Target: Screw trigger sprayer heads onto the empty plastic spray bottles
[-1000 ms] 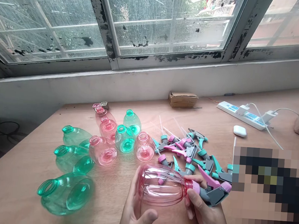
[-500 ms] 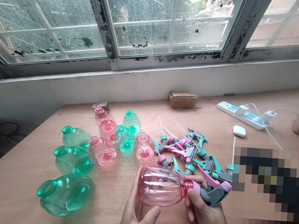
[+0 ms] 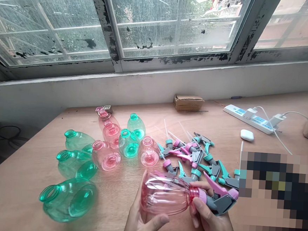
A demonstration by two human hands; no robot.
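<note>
I hold a clear pink spray bottle (image 3: 164, 195) on its side, low in the middle of the view. My left hand (image 3: 142, 223) wraps round its body from below, thumb across the front. My right hand (image 3: 209, 223) grips the pink collar and grey-pink trigger head (image 3: 220, 201) at the bottle's neck. Behind the bottle lies a heap of loose trigger heads (image 3: 196, 155), teal and pink with grey parts and thin white tubes.
Several open teal and pink bottles (image 3: 109, 147) lie on the wooden table (image 3: 20, 180) to the left. At the back are a small cardboard box (image 3: 188, 102), a white power strip (image 3: 251, 118) with plugs and cables, and a white earbud case (image 3: 247, 135). A blurred patch covers the right.
My left thumb has slid up across the bottle's body, and the bottle has turned slightly in my hands. The trigger head stays at the neck.
</note>
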